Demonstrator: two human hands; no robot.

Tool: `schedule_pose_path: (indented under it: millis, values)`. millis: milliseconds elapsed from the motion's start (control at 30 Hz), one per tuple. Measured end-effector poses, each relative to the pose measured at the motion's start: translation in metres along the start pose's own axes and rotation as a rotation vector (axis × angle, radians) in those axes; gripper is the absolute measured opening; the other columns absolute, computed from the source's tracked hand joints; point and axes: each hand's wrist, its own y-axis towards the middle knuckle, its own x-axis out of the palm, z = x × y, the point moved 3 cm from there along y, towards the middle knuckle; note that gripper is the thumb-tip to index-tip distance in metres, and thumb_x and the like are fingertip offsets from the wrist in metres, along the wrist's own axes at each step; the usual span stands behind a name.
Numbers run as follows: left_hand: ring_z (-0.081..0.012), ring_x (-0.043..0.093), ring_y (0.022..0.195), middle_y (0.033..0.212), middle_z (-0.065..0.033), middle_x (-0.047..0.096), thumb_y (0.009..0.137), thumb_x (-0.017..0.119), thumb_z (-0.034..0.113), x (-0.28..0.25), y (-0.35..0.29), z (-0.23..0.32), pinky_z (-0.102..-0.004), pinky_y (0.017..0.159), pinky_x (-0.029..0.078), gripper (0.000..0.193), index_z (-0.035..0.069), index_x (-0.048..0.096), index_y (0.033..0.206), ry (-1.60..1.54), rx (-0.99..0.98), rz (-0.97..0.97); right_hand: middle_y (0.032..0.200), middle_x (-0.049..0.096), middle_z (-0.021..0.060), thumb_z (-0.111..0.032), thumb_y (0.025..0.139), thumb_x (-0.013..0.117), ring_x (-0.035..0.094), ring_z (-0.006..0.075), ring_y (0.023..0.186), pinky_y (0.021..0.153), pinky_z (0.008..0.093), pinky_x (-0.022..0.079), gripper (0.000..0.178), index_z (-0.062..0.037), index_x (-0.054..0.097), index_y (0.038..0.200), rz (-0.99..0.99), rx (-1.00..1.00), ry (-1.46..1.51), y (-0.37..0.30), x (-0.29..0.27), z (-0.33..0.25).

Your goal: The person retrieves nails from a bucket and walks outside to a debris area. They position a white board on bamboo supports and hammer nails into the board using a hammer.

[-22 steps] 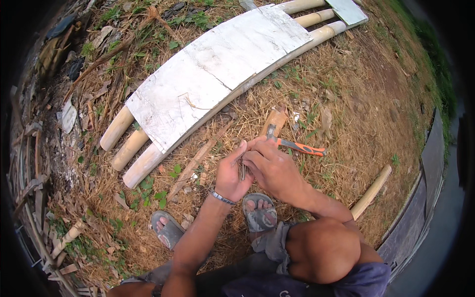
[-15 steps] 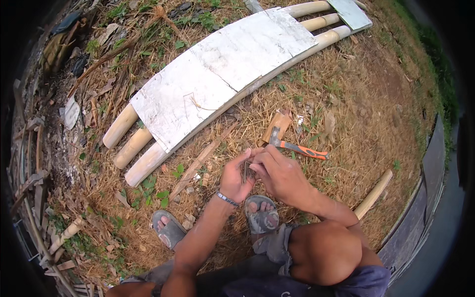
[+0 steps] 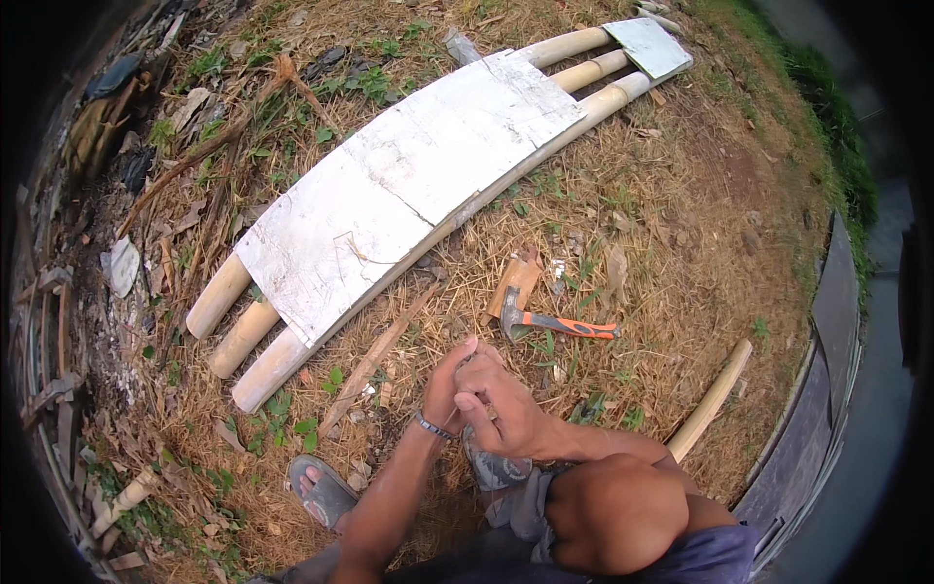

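Observation:
My left hand (image 3: 441,391), with a bracelet at the wrist, is cupped palm inward. Half a second ago a bunch of thin dark nails showed in its palm; my right hand (image 3: 504,414) now hides most of it. The right hand is closed over the left one, thumb against curled fingers, and whatever it pinches is hidden. Just beyond both hands a hammer (image 3: 564,325) with an orange and black handle lies on the dry grass. Its head rests by a short piece of wood (image 3: 518,280).
White boards (image 3: 389,185) lie across bamboo poles (image 3: 248,336), with a smaller board (image 3: 650,49) at the far end. A wooden strip (image 3: 379,360) is left of my hands. A bamboo piece (image 3: 715,399) lies right, beside dark sheets (image 3: 817,380). Wood scraps (image 3: 58,360) line the left edge.
My right hand has turned and closed further over the left palm, covering the nails. Both hands sit slightly lower and left. The view has shifted; the hammer and boards lie still.

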Motion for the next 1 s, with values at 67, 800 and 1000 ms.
schedule_pose_path:
  millis: [67,800,1000]
  values:
    - [-0.0127,0.057,0.071,0.080,-0.0053,0.058,0.099,0.046,0.035,0.007,0.009,-0.007,-0.0280,0.064,0.047,0.036,0.000,0.056,0.101,-0.129,-0.016,-0.193,0.092,0.060,0.0154,0.000,0.090,0.059,0.060,0.0291,0.084,0.076,0.0382,0.047,0.009,0.0022,0.055,0.098,-0.082,-0.103,-0.122,0.000,0.000,-0.006]
    - [-0.0027,0.037,0.049,0.062,0.0057,0.044,0.094,0.066,0.022,-0.007,0.002,0.023,-0.0196,0.040,0.025,0.020,0.002,0.064,0.093,0.388,0.171,0.047,0.082,0.059,0.0166,-0.014,0.091,0.063,0.059,0.0351,0.077,0.068,0.0421,0.046,0.015,0.0003,0.058,0.091,-0.153,0.329,-0.273,0.031,-0.061,0.041]
    - [-0.0010,0.031,0.056,0.063,0.0105,0.038,0.086,0.075,0.015,-0.005,0.003,0.037,-0.0211,0.049,0.024,0.017,0.003,0.074,0.097,0.698,0.299,0.103,0.080,0.061,0.0152,-0.013,0.091,0.065,0.061,0.0299,0.073,0.067,0.0371,0.047,0.015,0.0010,0.061,0.089,-0.217,0.370,-0.293,0.031,-0.061,0.051]
